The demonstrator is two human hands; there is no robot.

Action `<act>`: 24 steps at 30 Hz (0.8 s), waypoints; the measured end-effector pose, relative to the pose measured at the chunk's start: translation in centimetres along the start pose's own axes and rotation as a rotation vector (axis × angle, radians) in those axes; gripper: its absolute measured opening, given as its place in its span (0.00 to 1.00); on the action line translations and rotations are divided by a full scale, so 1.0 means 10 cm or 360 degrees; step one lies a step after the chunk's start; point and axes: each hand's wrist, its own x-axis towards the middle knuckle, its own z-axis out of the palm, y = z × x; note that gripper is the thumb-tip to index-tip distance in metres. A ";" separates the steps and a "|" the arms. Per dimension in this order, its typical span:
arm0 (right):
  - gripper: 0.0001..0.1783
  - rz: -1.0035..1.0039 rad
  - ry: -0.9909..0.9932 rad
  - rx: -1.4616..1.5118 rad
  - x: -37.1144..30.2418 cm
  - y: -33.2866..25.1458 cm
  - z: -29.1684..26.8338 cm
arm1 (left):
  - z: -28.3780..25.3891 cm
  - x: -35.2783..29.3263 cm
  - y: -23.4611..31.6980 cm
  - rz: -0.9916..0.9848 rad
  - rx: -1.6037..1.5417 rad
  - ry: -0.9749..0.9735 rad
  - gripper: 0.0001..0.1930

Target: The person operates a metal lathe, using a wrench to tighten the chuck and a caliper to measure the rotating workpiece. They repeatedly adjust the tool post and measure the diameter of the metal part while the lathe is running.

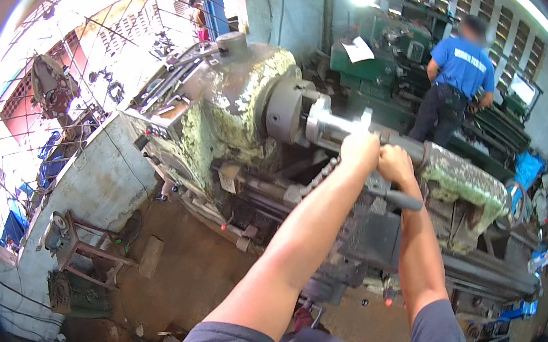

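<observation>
Both my arms reach forward over a large metal lathe (pixel 225 102) with chipped pale-green paint. A shiny metal workpiece (pixel 333 126) runs from the grey chuck (pixel 283 110) toward the tailstock (pixel 467 179). My left hand (pixel 361 149) is closed at the near side of the workpiece's right end. Close beside it, my right hand (pixel 395 162) is curled into a fist, in front of the tailstock's spindle. What the fingers hold is hidden in both hands. A grey lever handle (pixel 404 199) sticks out just below my right hand.
Wrenches and rods (pixel 172 81) lie on the headstock's top. Beyond the lathe, a person in a blue shirt (pixel 464 68) stands at a green machine (pixel 385 50). A small wooden stool (pixel 90 249) stands by the low wall at left. Red-tipped levers (pixel 388 295) jut from the lathe's front.
</observation>
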 end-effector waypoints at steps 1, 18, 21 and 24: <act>0.20 -0.0023 0.0007 0.0061 0.00 -0.01 -0.01 | -0.01 -0.01 0.00 -0.0025 0.0010 0.0056 0.08; 0.20 -0.0002 0.0017 0.0002 0.03 0.11 0.10 | -0.05 -0.02 -0.01 0.0404 0.0081 -0.0307 0.07; 0.20 -0.0046 -0.0012 0.0008 0.03 0.11 0.09 | -0.03 -0.02 0.00 0.0330 0.0005 -0.0306 0.07; 0.20 -0.0104 0.0014 -0.0001 0.03 0.08 0.06 | -0.04 0.01 0.00 0.0336 -0.0014 -0.0291 0.07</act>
